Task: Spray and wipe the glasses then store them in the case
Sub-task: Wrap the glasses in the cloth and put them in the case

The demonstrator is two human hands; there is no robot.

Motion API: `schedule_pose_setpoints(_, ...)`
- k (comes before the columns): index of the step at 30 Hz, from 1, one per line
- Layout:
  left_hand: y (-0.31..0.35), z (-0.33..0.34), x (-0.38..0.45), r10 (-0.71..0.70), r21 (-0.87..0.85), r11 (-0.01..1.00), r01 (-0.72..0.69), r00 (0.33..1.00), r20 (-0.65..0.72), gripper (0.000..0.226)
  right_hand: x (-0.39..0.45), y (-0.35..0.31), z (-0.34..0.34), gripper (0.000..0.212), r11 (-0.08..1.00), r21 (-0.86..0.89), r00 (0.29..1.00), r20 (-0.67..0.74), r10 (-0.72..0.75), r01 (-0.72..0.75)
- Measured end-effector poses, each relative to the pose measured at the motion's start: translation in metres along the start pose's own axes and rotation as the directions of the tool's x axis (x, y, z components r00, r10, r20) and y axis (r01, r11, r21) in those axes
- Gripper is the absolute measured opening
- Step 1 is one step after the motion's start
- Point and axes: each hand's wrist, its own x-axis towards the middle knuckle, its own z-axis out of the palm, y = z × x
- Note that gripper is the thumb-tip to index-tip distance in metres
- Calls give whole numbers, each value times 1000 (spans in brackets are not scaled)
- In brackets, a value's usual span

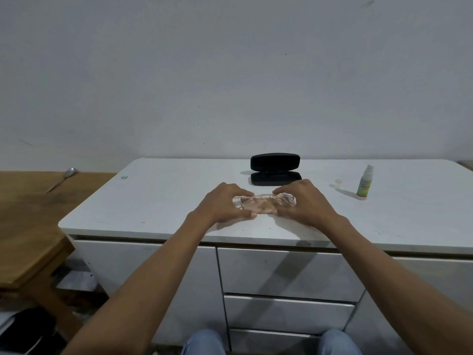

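White counter (153, 201) holds clear glasses (268, 198) on a cloth (261, 208) before the open case (275, 169), both hands, left (225, 203) and right (304, 201), pinching their ends; light, brittle, best gripped by the frame.

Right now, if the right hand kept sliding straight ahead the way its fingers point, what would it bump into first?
The right hand points forward and a bit left, already touching the clear glasses. Past those, it would probably meet the open black case just behind them, though depth is hard to judge.
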Motion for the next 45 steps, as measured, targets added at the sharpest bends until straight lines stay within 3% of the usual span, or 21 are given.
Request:
schedule_pose_setpoints(2,1,0,1,-2,-1,1000,2,1000,7,63,2,1,-1,64,1000,-3,998,53,19,-19)
schedule_pose_setpoints(8,2,1,5,-11,-56,998,12,1000,7,54,4,5,-4,48,996,82,992,125,24,-34)
schedule_pose_setpoints(17,0,11,4,65,-33,997,-68,994,-85,49,8,16,2,50,998,62,998,55,-32,28)
schedule_pose_setpoints(26,3,-5,60,73,-43,996,-80,986,-148,47,61,39,-6,48,993,119,999,-43,-15,21)
schedule_pose_setpoints(39,5,41,113,-110,-286,958,35,962,-251,53,98,78,20,54,996,83,987,-157,20,-7)
schedule_pose_setpoints(45,8,45,116,-248,-480,870,113,941,-228,48,114,81,5,52,985,170,1000,10,26,-27)
